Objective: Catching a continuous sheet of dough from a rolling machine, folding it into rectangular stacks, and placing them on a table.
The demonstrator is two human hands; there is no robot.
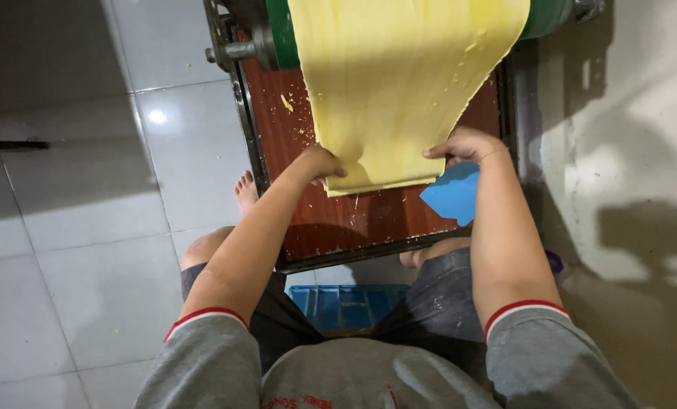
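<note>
A wide yellow dough sheet (399,83) hangs down from a green roller (282,34) of a machine and ends over a reddish-brown wooden tray (278,129). My left hand (319,163) grips the sheet's lower left corner. My right hand (466,145) pinches the sheet's lower right edge. A blue flat piece (452,195) lies on the tray just under my right wrist.
Dough crumbs are scattered over the tray. A blue plastic crate (346,304) sits on the floor between my knees. White floor tiles (88,227) spread to the left, a pale wall or surface (634,151) to the right. My bare foot (245,191) rests beside the tray's left edge.
</note>
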